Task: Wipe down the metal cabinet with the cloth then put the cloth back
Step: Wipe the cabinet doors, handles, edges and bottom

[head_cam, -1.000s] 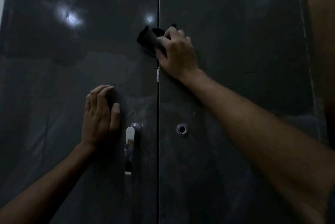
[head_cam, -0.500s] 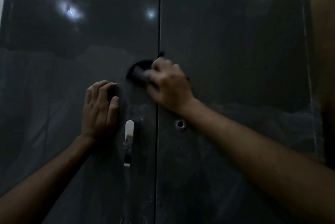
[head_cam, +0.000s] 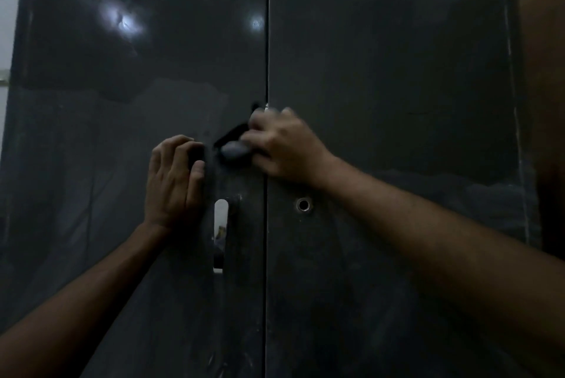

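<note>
- The right hand [head_cam: 282, 145] holds a dark cloth [head_cam: 234, 145], fingers curled over the bunched fabric and pressing it against the metal cabinet [head_cam: 382, 78]. It sits across the seam between the two doors, just above the handle.
- The cloth pokes out to the left of the knuckles as a dark fold with a paler rounded lump; most of it is hidden under the hand, and motion blur softens its outline.
- The left hand [head_cam: 175, 178] lies on the left door just beside the cloth, palm to the metal, fingers bent at the knuckles and holding nothing. It looks to be bracing the door.
- Below the left hand's thumb, a bright lever handle [head_cam: 220, 224] hangs upright on the left door. A small round keyhole [head_cam: 303, 204] sits on the right door below the right wrist.
- Judging by how it crumples, the cloth is soft, light and limp. It should be gripped as a wad in the palm, not by a corner, so it stays flat under pressure.
- The cabinet face is glossy and stiff, with light glare near the top. A cloth would likely slide easily over it, and the thin doors may flex if pushed hard.
- No brand, label or writing can be read anywhere; the scene is dim.
- A dull, hazy band covers the lower doors, so wiping seems unfinished.
</note>
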{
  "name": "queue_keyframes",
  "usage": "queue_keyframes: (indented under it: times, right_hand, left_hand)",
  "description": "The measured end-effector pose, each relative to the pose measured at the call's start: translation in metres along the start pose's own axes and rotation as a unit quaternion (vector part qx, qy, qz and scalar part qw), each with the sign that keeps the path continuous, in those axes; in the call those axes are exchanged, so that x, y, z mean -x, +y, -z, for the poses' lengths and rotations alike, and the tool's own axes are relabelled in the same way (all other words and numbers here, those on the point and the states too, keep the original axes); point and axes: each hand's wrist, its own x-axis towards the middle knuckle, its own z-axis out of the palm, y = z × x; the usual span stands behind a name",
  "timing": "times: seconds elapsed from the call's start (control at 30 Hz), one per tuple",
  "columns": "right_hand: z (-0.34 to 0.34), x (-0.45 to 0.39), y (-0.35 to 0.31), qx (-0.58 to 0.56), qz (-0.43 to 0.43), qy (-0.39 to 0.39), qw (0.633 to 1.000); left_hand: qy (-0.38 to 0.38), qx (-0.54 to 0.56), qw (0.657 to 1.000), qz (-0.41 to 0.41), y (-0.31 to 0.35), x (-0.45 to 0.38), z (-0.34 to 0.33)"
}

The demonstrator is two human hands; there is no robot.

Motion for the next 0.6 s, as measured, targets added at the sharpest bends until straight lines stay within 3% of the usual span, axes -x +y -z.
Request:
queue_keyframes:
  times: [0.1,0.17,0.27,0.33,0.43,0.6]
  right_hand:
    - [0.0,-0.008,0.0,-0.01,-0.187,0.089,0.978]
    - [-0.013,0.003,-0.03,-0.021,-0.149,0.079,0.985]
    - [-0.016,0.026,-0.05,-0.04,0.012,-0.022,0.999]
    - [-0.007,0.018,-0.034,-0.032,-0.01,-0.034,0.999]
    - [-0.002,0.006,-0.031,-0.053,-0.126,0.001,0.991]
    - [-0.01,0.048,-0.066,-0.105,-0.034,-0.058,0.992]
  left_hand:
    - [0.002,-0.001,1.0,0.013,0.002,0.0,0.0]
    - [-0.002,-0.005,1.0,0.01,0.001,0.001,0.001]
    - [-0.02,-0.007,1.0,-0.007,-0.004,0.002,0.003]
    - [-0.025,0.0,1.0,-0.004,-0.006,0.003,0.003]
    - [-0.02,0.005,1.0,0.0,-0.005,0.003,0.003]
    - [-0.016,-0.006,1.0,-0.007,-0.007,0.002,0.002]
